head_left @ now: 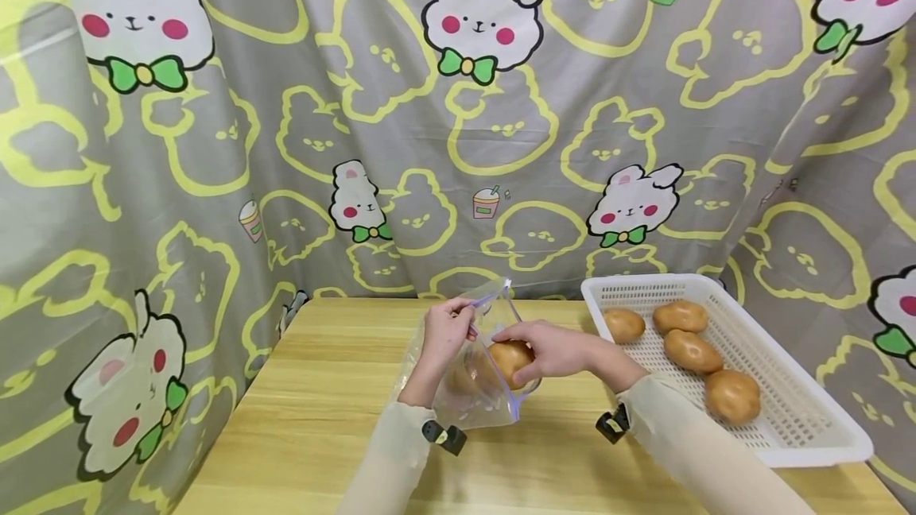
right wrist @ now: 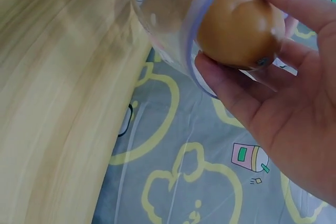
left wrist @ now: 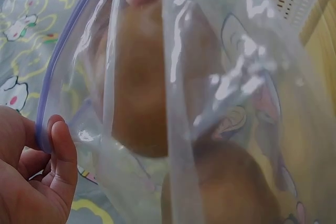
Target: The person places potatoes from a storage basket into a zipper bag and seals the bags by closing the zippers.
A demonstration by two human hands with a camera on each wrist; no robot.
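My left hand (head_left: 447, 334) pinches the purple-edged rim of a clear zip bag (head_left: 472, 412), holding its mouth apart. In the left wrist view, the thumb and fingers of that hand (left wrist: 39, 166) grip the purple strip. A brown potato (head_left: 511, 362) is held by my right hand (head_left: 558, 350) at the bag's mouth. The right wrist view shows the potato (right wrist: 241, 24) partly past the purple rim, with the fingers and thumb around it. Through the plastic, another potato (left wrist: 220, 187) shows lower in the bag.
A white perforated basket (head_left: 801, 396) stands at the right of the wooden table (head_left: 308, 420), with several potatoes (head_left: 692, 351) in it. Behind the table hangs a grey patterned curtain (head_left: 501, 149). Dark wrist cameras (head_left: 444, 437) sit on both sleeves.
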